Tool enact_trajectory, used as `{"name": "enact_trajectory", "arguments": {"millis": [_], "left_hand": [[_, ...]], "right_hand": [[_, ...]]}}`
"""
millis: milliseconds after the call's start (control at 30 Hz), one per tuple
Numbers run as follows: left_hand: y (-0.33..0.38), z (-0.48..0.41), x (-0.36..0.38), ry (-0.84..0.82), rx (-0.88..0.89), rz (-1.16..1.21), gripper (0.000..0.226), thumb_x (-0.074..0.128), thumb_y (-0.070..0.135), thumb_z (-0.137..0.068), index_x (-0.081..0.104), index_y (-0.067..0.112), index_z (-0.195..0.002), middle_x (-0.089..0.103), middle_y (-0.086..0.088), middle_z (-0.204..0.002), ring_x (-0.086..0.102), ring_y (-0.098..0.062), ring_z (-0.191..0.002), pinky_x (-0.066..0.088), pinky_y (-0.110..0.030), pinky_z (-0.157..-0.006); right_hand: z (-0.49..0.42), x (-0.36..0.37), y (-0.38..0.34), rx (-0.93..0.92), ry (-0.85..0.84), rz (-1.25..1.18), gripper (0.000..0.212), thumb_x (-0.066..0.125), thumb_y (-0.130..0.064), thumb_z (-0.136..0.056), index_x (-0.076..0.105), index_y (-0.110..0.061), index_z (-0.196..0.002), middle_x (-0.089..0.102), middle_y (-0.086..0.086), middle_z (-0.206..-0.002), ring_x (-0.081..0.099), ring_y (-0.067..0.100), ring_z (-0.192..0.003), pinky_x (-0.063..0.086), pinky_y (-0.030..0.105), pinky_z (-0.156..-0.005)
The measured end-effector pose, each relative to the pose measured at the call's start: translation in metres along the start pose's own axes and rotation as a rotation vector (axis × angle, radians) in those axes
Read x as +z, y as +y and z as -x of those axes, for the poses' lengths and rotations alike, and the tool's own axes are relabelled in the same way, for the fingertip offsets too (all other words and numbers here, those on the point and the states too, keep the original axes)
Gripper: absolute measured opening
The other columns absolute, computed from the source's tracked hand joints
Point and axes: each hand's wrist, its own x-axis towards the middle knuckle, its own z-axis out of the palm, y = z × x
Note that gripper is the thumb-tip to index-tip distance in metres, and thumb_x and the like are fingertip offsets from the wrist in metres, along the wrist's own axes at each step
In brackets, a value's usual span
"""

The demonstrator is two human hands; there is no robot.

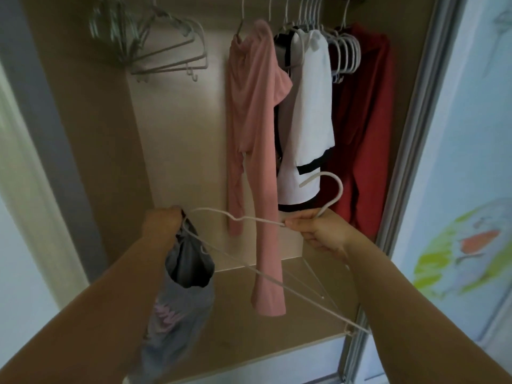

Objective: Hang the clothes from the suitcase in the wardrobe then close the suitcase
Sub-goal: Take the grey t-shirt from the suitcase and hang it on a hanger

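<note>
Okay, head view only. The step in hand is getting the grey garment point(191, 261) onto a white hanger point(260, 220) in front of the open wardrobe point(177, 134); it is not hung yet.

The left hand point(162, 223) is near left, its grip closed round the bunched top edge of the grey garment. The hanger's left shoulder end runs into the same fist, but whether it is already inside the neck opening I cannot tell. The rest of the cloth hangs loose below the fist, with a pale pink print low down.

The right hand point(318, 231) is near right, grip narrow, thumb and fingers pinching the hanger at its neck just under the hook. The hook points up and left, free of the rail. The hanger lies tilted, its bottom bar running down to the near right.

Next move, my guess: work the hanger's shoulders into the neck, spread the cloth, then lift the hook to the rail, probably into the gap left of the pink top point(255, 139).

Farther in, the pink top, a white top with black trim point(313, 112) and a red garment point(365, 128) hang on the right side. A bunch of empty hangers point(171, 54) is far left, blurred. A sliding door point(465, 162) with a painted picture is at the right. The suitcase is out of view, so I cannot judge what clothes remain.
</note>
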Motion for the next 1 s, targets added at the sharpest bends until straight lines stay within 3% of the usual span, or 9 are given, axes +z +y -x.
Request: {"name": "enact_trajectory", "arguments": {"millis": [67, 167, 367, 500, 633, 733, 800, 900, 1000], "left_hand": [[0.001, -0.006, 0.002, 0.013, 0.103, -0.125, 0.034, 0.05, 0.026, -0.091, 0.042, 0.017, -0.059, 0.045, -0.003, -0.066, 0.041, -0.02, -0.06, 0.037, -0.029, -0.06], [0.008, 0.01, -0.005, 0.02, 0.247, -0.371, 0.037, 0.044, 0.025, -0.094, 0.046, 0.012, -0.059, 0.048, -0.005, -0.063, 0.049, -0.024, -0.074, 0.037, -0.026, -0.061], [0.026, 0.043, 0.0, 0.117, 0.45, -0.622, 0.033, 0.042, 0.028, -0.093, 0.063, 0.002, -0.094, 0.065, -0.019, -0.105, 0.06, -0.034, -0.096, 0.044, -0.032, -0.07], [0.034, 0.076, 0.029, -0.086, 0.529, -0.522, 0.031, 0.043, 0.023, -0.09, 0.067, 0.003, -0.092, 0.067, -0.017, -0.101, 0.062, -0.033, -0.095, 0.045, -0.032, -0.073], [0.044, 0.099, 0.038, -0.336, 0.573, -0.21, 0.019, 0.049, 0.016, -0.089, 0.066, 0.017, -0.081, 0.066, -0.007, -0.092, 0.061, -0.022, -0.09, 0.048, -0.034, -0.085], [0.033, 0.081, 0.018, -0.089, 0.89, -0.639, 0.023, 0.048, 0.029, -0.091, 0.065, 0.02, -0.105, 0.066, -0.002, -0.106, 0.058, -0.024, -0.103, 0.047, -0.036, -0.084], [0.027, 0.069, 0.004, 0.096, 1.105, -0.981, 0.037, 0.04, 0.044, -0.086, 0.068, 0.023, -0.098, 0.068, 0.003, -0.097, 0.058, -0.024, -0.099, 0.042, -0.037, -0.079], [0.029, 0.065, -0.003, -0.006, 1.153, -1.032, 0.043, 0.035, 0.044, -0.084, 0.072, 0.022, -0.083, 0.071, 0.0, -0.081, 0.064, -0.025, -0.084, 0.037, -0.038, -0.085], [0.034, 0.075, 0.004, -0.256, 1.087, -0.875, 0.034, 0.04, 0.035, -0.097, 0.067, 0.017, -0.107, 0.065, -0.005, -0.105, 0.059, -0.025, -0.102, 0.041, -0.034, -0.088]], "right_hand": [[-0.001, 0.0, 0.001, 0.01, -0.006, 0.004, 0.018, 0.064, -0.017, -0.087, 0.072, -0.009, -0.101, 0.029, -0.008, -0.045, 0.021, 0.005, -0.038, 0.013, 0.019, -0.039], [-0.006, 0.005, 0.004, 0.035, -0.016, 0.01, 0.019, 0.066, -0.018, -0.085, 0.071, -0.008, -0.1, 0.03, -0.008, -0.046, 0.022, 0.005, -0.038, 0.015, 0.018, -0.039], [-0.011, 0.036, 0.002, 0.012, -0.019, 0.008, 0.008, 0.068, -0.016, -0.084, 0.071, -0.011, -0.089, 0.034, -0.008, -0.04, 0.024, 0.006, -0.035, 0.016, 0.016, -0.037], [-0.014, 0.068, -0.004, -0.067, 0.034, -0.045, 0.006, 0.068, -0.011, -0.084, 0.07, -0.01, -0.079, 0.04, -0.008, -0.037, 0.029, 0.003, -0.029, 0.02, 0.014, -0.033], [-0.016, 0.08, 0.001, -0.083, 0.091, -0.196, 0.023, 0.06, 0.003, -0.083, 0.06, -0.009, -0.063, 0.035, -0.008, -0.032, 0.025, 0.001, -0.027, 0.018, 0.013, -0.032], [-0.013, 0.07, 0.004, -0.084, 0.138, -0.324, 0.038, 0.066, -0.01, -0.085, 0.05, -0.016, -0.051, 0.032, -0.009, -0.035, 0.023, 0.004, -0.029, 0.018, 0.014, -0.032], [-0.015, 0.061, 0.004, -0.067, 0.166, -0.351, 0.039, 0.063, -0.025, -0.088, 0.046, -0.018, -0.054, 0.028, -0.009, -0.036, 0.02, 0.006, -0.031, 0.016, 0.015, -0.033], [-0.018, 0.057, 0.004, -0.073, 0.189, -0.254, 0.037, 0.057, -0.035, -0.091, 0.057, -0.01, -0.065, 0.029, -0.008, -0.034, 0.021, 0.006, -0.029, 0.017, 0.015, -0.033], [-0.014, 0.063, -0.001, -0.092, 0.194, -0.246, 0.042, 0.054, -0.034, -0.093, 0.049, -0.01, -0.06, 0.033, -0.009, -0.031, 0.027, 0.004, -0.026, 0.022, 0.015, -0.03]]}}
